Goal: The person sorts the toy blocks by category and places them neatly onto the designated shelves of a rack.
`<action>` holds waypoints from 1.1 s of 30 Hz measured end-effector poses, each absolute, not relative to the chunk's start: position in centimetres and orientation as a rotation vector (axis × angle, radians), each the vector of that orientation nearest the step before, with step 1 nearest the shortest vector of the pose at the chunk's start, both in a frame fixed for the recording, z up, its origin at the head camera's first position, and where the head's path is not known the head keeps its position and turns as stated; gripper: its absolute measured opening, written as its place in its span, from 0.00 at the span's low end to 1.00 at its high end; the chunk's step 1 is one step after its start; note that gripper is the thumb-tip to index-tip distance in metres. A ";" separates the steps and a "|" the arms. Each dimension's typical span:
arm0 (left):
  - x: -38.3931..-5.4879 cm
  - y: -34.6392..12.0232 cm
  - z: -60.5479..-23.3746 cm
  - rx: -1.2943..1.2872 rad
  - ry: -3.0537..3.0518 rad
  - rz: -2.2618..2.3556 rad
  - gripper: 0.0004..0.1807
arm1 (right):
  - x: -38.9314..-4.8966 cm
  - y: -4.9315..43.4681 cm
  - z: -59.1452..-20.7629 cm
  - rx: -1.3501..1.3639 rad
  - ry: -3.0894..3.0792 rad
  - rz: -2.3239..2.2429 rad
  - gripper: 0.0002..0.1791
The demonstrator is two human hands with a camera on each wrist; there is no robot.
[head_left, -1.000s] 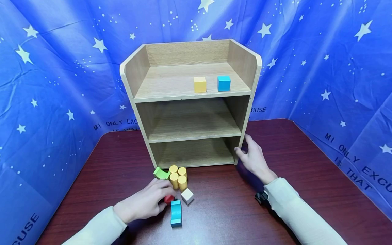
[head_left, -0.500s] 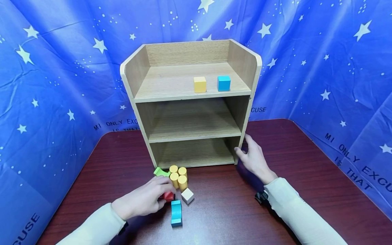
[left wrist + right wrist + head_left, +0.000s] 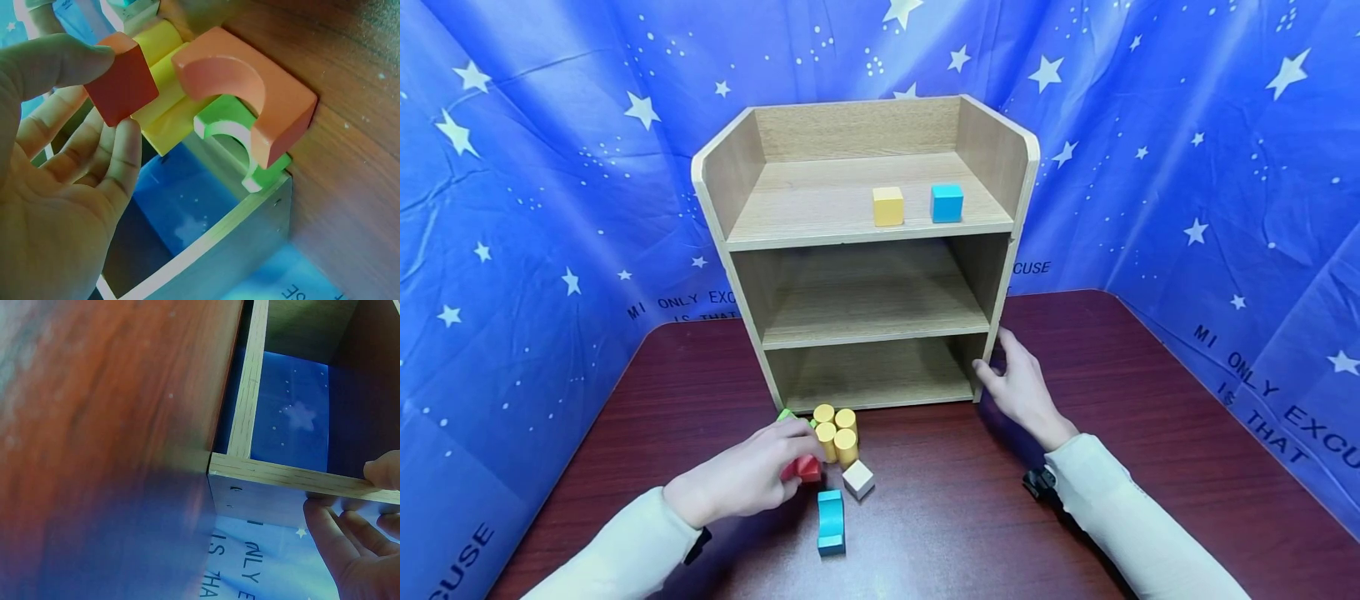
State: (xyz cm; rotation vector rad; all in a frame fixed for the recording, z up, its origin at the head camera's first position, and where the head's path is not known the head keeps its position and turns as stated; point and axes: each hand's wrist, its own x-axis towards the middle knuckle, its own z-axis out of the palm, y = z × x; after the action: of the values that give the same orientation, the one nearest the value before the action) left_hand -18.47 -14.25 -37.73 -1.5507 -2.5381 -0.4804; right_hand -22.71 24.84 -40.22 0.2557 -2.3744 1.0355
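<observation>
Red is showing first: the left hand (image 3: 745,471) is pinching a red block (image 3: 122,81) between thumb and fingertips. Over the last second I'm seeing that hand drawing slightly back toward its own side, the block apparently coming along, so the blue arch (image 3: 831,521), to the right of those fingers, is lying farther clear of them. I'm reading that as the block being under control and parting from its neighbours. The white cube (image 3: 858,479) is also sitting to that hand's right. Close by the fingers, a red arch (image 3: 250,81) and a green arch (image 3: 234,112) are resting, largely hidden by the hand from above. Just beyond, four yellow cylinders (image 3: 846,447) are standing packed together, so I'm judging a knock there as the main risk.

Well across to the right, the right hand (image 3: 1026,396) is keeping its place, thumb and fingers clamping the side board of the wooden shelf (image 3: 820,187). Above and beyond both hands, a yellow cube (image 3: 888,207) and a blue cube (image 3: 947,204) are resting on top, with a starry curtain (image 3: 827,50) hanging behind.
</observation>
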 end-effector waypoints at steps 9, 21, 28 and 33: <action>-18.6 -14.6 -37.2 -1.527 -2.555 -0.518 0.22 | -22.7 24.8 -40.1 0.272 -2.363 1.032 0.28; -18.7 -14.8 -36.5 -1.489 -2.593 -0.551 0.21 | -22.8 24.7 -40.1 0.277 -2.365 1.043 0.28; -18.8 -14.7 -36.1 -1.496 -2.540 -0.571 0.19 | -22.6 24.8 -40.1 0.285 -2.355 1.049 0.27; -18.8 -14.8 -35.9 -1.484 -2.551 -0.585 0.18 | -22.6 24.8 -40.2 0.286 -2.354 1.041 0.27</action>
State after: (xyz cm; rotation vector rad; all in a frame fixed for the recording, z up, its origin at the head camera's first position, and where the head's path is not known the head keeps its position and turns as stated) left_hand -18.83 -14.77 -35.86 -1.4842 -2.5506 -0.5849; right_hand -22.64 24.79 -40.15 0.2855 -2.3538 1.0412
